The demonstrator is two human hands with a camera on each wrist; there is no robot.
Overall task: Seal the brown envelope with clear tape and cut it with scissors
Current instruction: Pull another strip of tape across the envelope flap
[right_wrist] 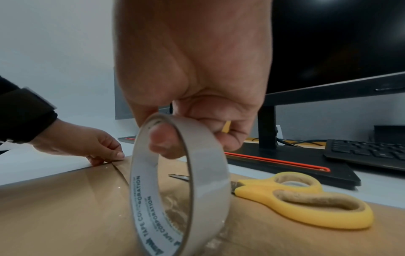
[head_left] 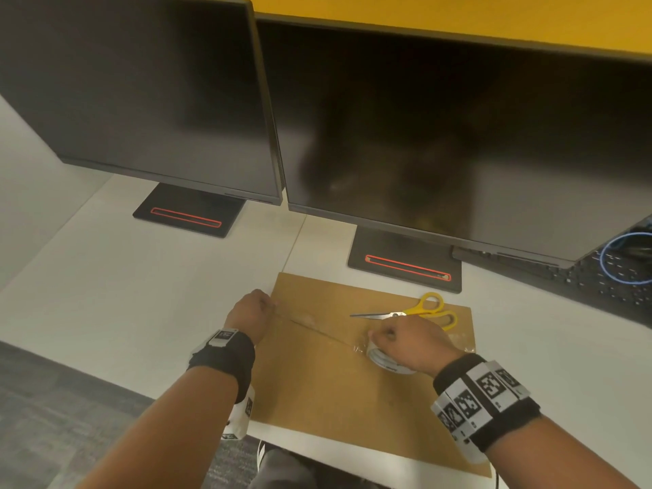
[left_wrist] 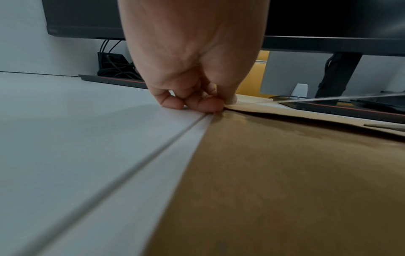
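Note:
A large brown envelope (head_left: 352,382) lies flat on the white desk (head_left: 123,294). My left hand (head_left: 252,312) sits at the envelope's left edge and pinches the free end of a clear tape strip (head_left: 317,330) down at that edge (left_wrist: 221,107). The strip runs taut to the right, up to the tape roll (head_left: 384,360). My right hand (head_left: 409,342) grips that roll (right_wrist: 181,187) upright, thumb through its core, just above the envelope (right_wrist: 65,207). Yellow-handled scissors (head_left: 423,312) lie closed on the envelope beyond my right hand (right_wrist: 302,199).
Two dark monitors (head_left: 458,135) on black stands (head_left: 405,262) rise right behind the envelope. A black keyboard (head_left: 582,277) and a blue cable (head_left: 621,259) lie at the far right. The desk's front edge runs under the envelope's near side, with grey carpet (head_left: 53,400) below.

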